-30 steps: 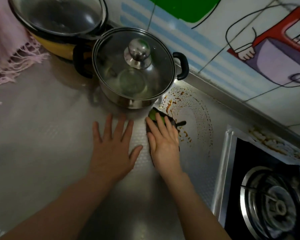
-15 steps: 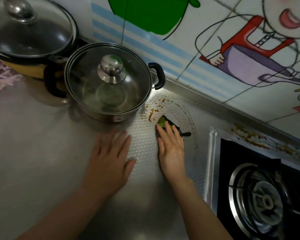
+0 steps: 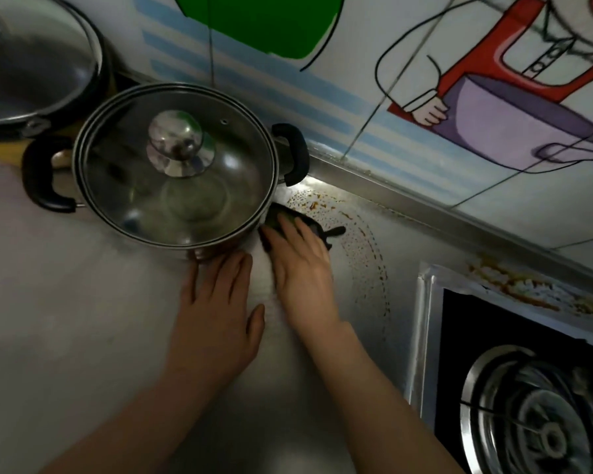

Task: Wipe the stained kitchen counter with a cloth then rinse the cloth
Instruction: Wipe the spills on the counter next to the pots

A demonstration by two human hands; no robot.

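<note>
Cartoon-painted tiles (image 3: 374, 97) back a steel kitchen surface (image 3: 65, 319) that runs along the wall, with a gas hob (image 3: 528, 422) sunk into its right end. Orange-brown stains (image 3: 367, 241) speckle the surface in an arc near the back edge, between the hob and a lidded steel pot (image 3: 178, 165); more of the same residue lies along the back rim of the hob. The pot has a glass lid with a metal knob and two black handles, and stands near the back edge. Behind it to the left, at the back left corner, a second, larger lidded pan (image 3: 31, 63) is partly cut off by the frame.

The right hand (image 3: 302, 268) lies palm down, fingers extended and pressed flat on a dark cloth (image 3: 317, 227) with a greenish patch, which sits on the surface right at the foot of the pot, at the left end of the stained arc. Only the cloth's far edge and a small dark tail show past the fingertips. The left hand (image 3: 216, 319) rests flat and spread on the bare surface just beside the right, holding nothing, its fingertips close to the base of the pot. The two hands are near each other but not touching.
</note>
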